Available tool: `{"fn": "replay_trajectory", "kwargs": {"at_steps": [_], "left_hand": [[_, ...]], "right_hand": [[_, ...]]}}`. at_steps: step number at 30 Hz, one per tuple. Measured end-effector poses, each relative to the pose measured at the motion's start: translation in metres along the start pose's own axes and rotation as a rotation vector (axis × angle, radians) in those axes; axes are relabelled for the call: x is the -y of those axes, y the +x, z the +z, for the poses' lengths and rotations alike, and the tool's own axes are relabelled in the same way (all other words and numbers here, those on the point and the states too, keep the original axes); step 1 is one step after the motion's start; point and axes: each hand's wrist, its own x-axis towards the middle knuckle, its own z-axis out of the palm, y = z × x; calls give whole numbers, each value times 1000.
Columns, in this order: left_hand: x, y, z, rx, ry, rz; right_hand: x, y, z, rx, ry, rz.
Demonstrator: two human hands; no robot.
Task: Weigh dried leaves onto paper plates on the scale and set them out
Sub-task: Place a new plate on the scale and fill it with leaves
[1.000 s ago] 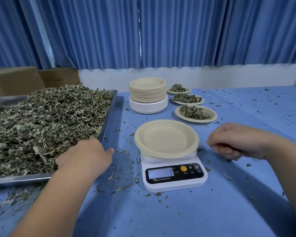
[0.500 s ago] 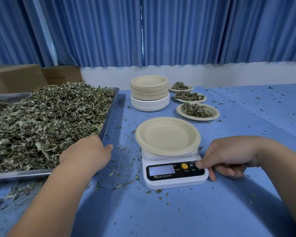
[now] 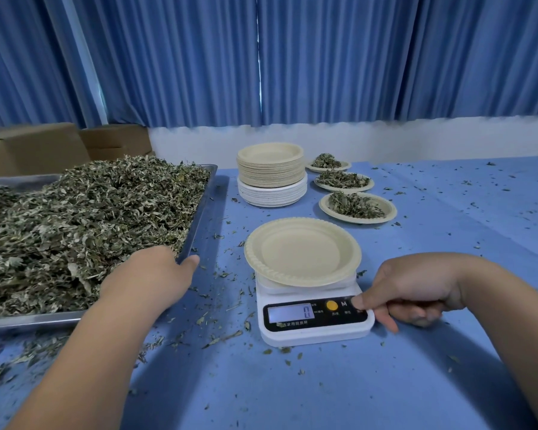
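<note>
Head view: my right hand (image 3: 416,293) presses one fingertip on the scale (image 3: 316,328) at its right-hand button, other fingers curled, holding nothing. The display reads zero under an empty paper plate (image 3: 302,252). My left hand (image 3: 149,274) rests on the dried leaves (image 3: 75,218) at the near corner of the tray (image 3: 199,218); whether it grips any I cannot tell. Three filled plates (image 3: 382,212) sit set out beyond. By my judgement this fourth awaits its leaves, with a tall plate stack (image 3: 271,172) left.
</note>
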Motion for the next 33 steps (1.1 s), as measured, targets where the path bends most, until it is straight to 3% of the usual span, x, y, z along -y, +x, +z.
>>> {"fn": "replay_trajectory", "kwargs": {"at_steps": [6,15,21,27,33], "left_hand": [[6,4,-2,-57,-125,-1],[8,0,-12,-171,-279,39],[4,-9,-26,-364,-363,104],[9,-17,-33,-534,-496,104],[-3,-32,-40,-714,-648,219]], "right_hand": [[-12,-9,-18,-68,144,-119],[-19,-2,-20,-141,168,-113],[-21,4,-21,-268,190,-123],[-21,6,-19,-265,183,-128],[-22,8,-19,-257,172,-132]]}}
